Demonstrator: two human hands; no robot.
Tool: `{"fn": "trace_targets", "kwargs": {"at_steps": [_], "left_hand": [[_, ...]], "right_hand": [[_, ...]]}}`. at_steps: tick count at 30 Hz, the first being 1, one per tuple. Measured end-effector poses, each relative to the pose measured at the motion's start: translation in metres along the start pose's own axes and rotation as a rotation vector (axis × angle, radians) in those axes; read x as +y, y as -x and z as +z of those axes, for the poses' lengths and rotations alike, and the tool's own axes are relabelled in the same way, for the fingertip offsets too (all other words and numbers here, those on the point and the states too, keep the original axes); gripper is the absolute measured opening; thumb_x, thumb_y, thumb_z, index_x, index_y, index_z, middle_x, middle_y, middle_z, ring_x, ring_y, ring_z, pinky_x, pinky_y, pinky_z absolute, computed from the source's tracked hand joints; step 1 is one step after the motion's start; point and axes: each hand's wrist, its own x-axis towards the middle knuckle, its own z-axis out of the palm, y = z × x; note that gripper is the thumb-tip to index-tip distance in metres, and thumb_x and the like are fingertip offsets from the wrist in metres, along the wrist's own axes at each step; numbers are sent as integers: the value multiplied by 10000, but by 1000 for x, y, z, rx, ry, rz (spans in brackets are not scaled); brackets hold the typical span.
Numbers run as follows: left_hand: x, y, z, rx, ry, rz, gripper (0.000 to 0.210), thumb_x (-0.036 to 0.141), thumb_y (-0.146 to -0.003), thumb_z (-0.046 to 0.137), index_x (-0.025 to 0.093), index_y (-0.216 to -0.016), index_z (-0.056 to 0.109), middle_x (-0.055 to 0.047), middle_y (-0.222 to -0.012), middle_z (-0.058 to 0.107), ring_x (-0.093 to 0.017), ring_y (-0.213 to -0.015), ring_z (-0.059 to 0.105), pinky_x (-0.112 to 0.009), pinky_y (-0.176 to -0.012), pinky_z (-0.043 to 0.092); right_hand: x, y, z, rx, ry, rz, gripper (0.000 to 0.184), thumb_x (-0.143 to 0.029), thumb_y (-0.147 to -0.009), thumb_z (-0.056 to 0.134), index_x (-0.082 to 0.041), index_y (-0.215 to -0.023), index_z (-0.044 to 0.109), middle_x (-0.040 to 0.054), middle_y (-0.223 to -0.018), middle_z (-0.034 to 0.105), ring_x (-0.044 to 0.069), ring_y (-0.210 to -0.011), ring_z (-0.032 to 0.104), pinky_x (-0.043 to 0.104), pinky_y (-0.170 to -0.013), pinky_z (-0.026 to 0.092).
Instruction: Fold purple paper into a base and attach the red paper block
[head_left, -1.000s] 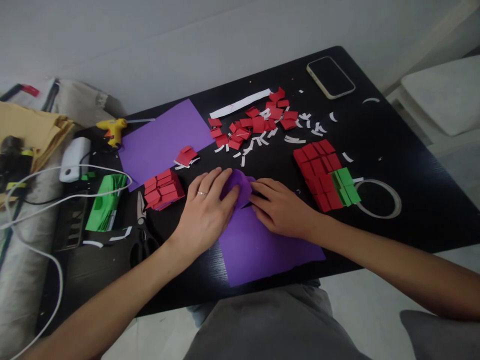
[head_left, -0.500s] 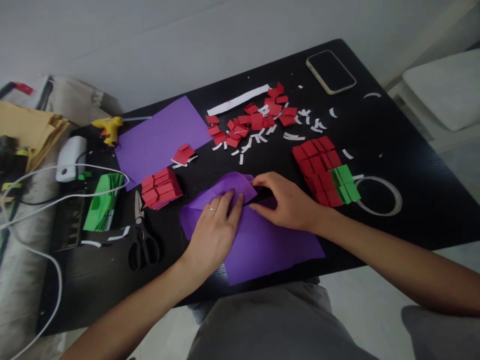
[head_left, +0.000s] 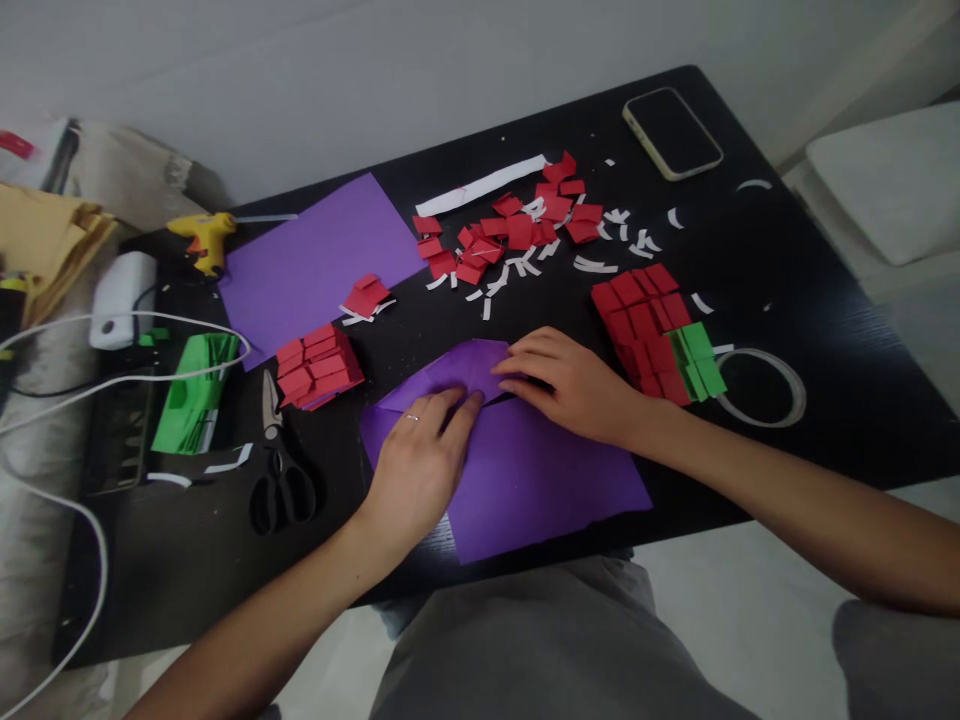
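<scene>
A purple sheet of paper (head_left: 547,480) lies near the table's front edge, its far side folded over in a flap. My left hand (head_left: 424,450) presses the flap down with bent fingertips, gripping the paper against the table; a ring is on one finger. At the flap's right end, the bent fingers of my right hand (head_left: 562,385) hold the paper's edge, thumb below. A dark gap shows under the fold between the hands. Black-handled scissors (head_left: 281,490) rest left of my left hand, beside a red folded-paper block (head_left: 319,368). A red paper panel (head_left: 637,325) with a green paper piece (head_left: 697,360) lies beyond my right hand.
Another purple sheet (head_left: 315,260) lies at the back, near a yellow glue gun (head_left: 206,240). Red paper squares (head_left: 521,232) and white scraps are scattered behind my hands. A phone (head_left: 673,133) is at the far right, a clear ring (head_left: 795,385) nearer. A white cable (head_left: 101,545) loops at left.
My right hand has flattened slightly over the flap's right end, and the raised fold there sits lower. My left hand stays on the paper. The whole view has shifted slightly.
</scene>
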Motion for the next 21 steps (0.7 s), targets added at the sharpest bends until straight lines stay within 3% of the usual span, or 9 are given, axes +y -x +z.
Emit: {"fn": "trace_targets", "kwargs": {"at_steps": [3, 6, 9, 12, 14, 21], "left_hand": [[0, 1, 1, 4, 20, -23, 394, 104, -1002, 592, 127, -1394, 621, -140, -1255, 719, -287, -1132, 687, -442, -991, 611], [2, 1, 1, 26, 37, -45, 386, 127, -1016, 577, 124, -1401, 607, -148, -1252, 724, -286, -1127, 694, -444, -983, 614], [3, -1, 1, 48, 52, -46, 366, 133, -1022, 572, 105, -1385, 609, -153, -1226, 736, -286, -1102, 707, -444, -960, 623], [3, -2, 1, 53, 31, -36, 360, 146, -1030, 569, 85, -1384, 603, -160, -1209, 743, -288, -1086, 714, -453, -946, 629], [3, -2, 1, 58, 14, -38, 355, 157, -1039, 557, 87, -1385, 600, -163, -1199, 746, -286, -1072, 718, -455, -931, 634], [3, -1, 2, 64, 12, -39, 351, 144, -1029, 572, 105, -1376, 609, -148, -1193, 748, -277, -1070, 719, -429, -936, 627]], "right_hand": [[-2, -3, -7, -46, 18, -38, 250, -296, -1032, 613, -193, -1227, 732, 124, -1134, 757, 299, -1114, 667, 494, -990, 564], [-6, -7, -15, -105, -75, -53, 533, -230, -957, 652, -192, -1475, 533, 130, -1302, 721, 295, -1167, 688, 466, -1016, 557], [-7, -13, -17, -60, -151, 62, 694, -88, -857, 598, -190, -1520, 420, 109, -1271, 743, 269, -1112, 732, 410, -960, 574], [-3, -27, -13, -31, -133, 185, 578, -48, -868, 550, -201, -1424, 523, 89, -1198, 771, 217, -911, 749, 368, -867, 577], [3, -40, -11, -84, -153, 173, 497, -80, -877, 590, -197, -1360, 600, 92, -1210, 770, 190, -820, 728, 350, -818, 573], [22, -75, -16, -227, -120, 61, 380, -5, -808, 575, -190, -1058, 793, 23, -940, 814, 184, -853, 734, 296, -807, 509]]}}
